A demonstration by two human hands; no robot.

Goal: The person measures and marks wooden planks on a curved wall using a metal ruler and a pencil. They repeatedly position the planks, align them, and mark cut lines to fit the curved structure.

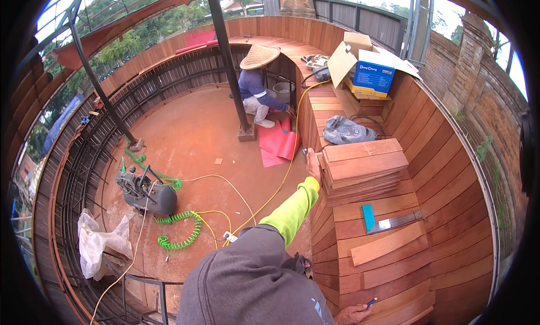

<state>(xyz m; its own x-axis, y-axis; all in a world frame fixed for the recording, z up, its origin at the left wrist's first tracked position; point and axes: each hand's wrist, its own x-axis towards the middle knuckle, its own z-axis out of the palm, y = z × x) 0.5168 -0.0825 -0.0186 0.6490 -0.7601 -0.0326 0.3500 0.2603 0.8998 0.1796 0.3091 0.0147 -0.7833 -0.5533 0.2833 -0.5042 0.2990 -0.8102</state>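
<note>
My left arm, in a yellow-green sleeve, stretches forward along the inner edge of the wooden bench. At its end, my left hand is at the near left side of a stack of short reddish planks; its fingers are mostly hidden, and a small grey spot shows beside them. Low in the picture my right hand is closed around a dark blue pencil, over the bench boards. Ahead of it lie a loose plank and a try square with a turquoise handle.
A co-worker in a straw hat squats by red sheets. Behind the stack are a grey bag and a blue carton. An air compressor, a green coiled hose and yellow cables lie across the floor; a post stands ahead.
</note>
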